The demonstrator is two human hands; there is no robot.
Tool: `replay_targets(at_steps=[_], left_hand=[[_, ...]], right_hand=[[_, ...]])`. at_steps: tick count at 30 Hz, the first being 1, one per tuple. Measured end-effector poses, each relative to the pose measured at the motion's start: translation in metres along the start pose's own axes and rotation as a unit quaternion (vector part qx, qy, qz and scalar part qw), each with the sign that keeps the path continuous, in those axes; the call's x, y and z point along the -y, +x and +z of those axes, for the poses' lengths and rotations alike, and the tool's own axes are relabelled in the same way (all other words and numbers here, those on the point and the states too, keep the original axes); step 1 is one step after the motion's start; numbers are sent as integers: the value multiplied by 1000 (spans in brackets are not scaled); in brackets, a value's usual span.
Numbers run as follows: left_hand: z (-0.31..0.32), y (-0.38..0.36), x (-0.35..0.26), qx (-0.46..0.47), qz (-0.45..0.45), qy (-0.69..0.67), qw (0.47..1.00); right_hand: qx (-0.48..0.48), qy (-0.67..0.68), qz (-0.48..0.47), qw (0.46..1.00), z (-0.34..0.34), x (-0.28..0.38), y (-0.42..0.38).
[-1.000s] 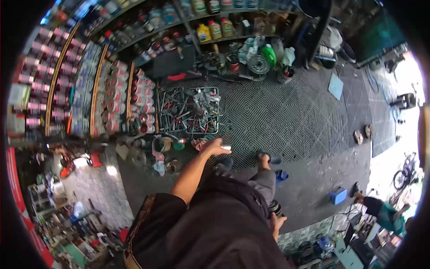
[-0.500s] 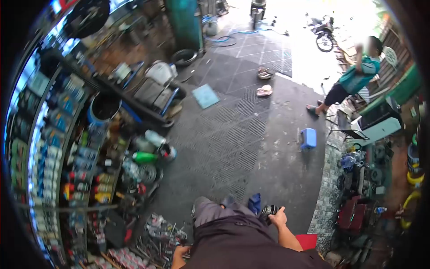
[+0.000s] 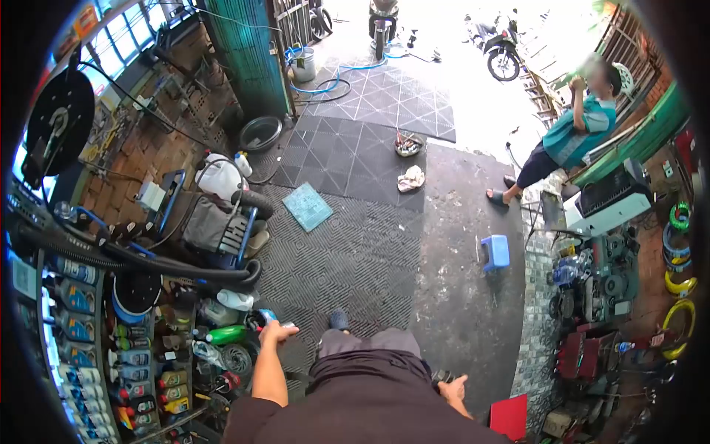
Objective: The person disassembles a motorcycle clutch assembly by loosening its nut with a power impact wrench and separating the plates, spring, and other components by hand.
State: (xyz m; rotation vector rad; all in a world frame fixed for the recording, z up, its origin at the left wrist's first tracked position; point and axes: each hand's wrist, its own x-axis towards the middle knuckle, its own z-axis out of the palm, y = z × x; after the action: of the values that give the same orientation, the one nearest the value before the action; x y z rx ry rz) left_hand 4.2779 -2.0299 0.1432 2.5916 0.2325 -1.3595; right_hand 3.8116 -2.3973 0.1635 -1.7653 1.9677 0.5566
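Note:
My left hand (image 3: pixel 275 332) is raised in front of the shelves at the lower left, its fingers pressed together around something small and pale that I cannot make out. Just behind it is a blue and red container (image 3: pixel 262 317). Low on my right side, my right hand (image 3: pixel 453 388) grips a dark cylindrical part (image 3: pixel 441 377), which is partly hidden by my dark shirt. A red panel (image 3: pixel 509 417) lies to the right of that hand.
Bottle-filled shelves (image 3: pixel 151 355) and a black hose (image 3: pixel 177 272) stand at the left. Ahead are a teal square (image 3: pixel 307 207), a bowl (image 3: pixel 408 144) and a cloth (image 3: pixel 411 178). At the right are a blue stool (image 3: pixel 495 252), a standing person (image 3: pixel 577 133) and machine parts (image 3: pixel 614 274).
My left hand has risen and moved forward from the low tool area to beside the shelves. My right hand has dropped closer to my body with the dark part. The view has shifted.

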Motion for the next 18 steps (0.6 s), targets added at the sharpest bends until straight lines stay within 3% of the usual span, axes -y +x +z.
replay_targets(at_steps=[4, 8, 10, 13, 14, 15, 16, 18], left_hand=[[-45, 29, -73, -115, 66, 10, 991], [-28, 34, -114, -192, 117, -60, 973], [-21, 9, -127, -59, 20, -154, 986], [47, -10, -98, -89, -69, -233, 966], [84, -14, -76, -152, -27, -224, 962], [114, -16, -53, -89, -104, -229, 964], [129, -45, -47, -90, -149, -252, 952], [143, -82, -45, 133, -351, -308, 874]], right_hand=[[37, -36, 25, 998, -14, 36, 8], [74, -92, -46, 992, -17, 78, 69], [89, -152, -92, 980, -47, 96, 122], [134, -287, -254, 914, -88, 189, 204], [158, -316, -301, 886, -92, 221, 210], [128, -314, -337, 878, -108, 252, 224], [76, -305, -369, 875, -124, 283, 231], [46, -277, -359, 890, -151, 337, 259]])
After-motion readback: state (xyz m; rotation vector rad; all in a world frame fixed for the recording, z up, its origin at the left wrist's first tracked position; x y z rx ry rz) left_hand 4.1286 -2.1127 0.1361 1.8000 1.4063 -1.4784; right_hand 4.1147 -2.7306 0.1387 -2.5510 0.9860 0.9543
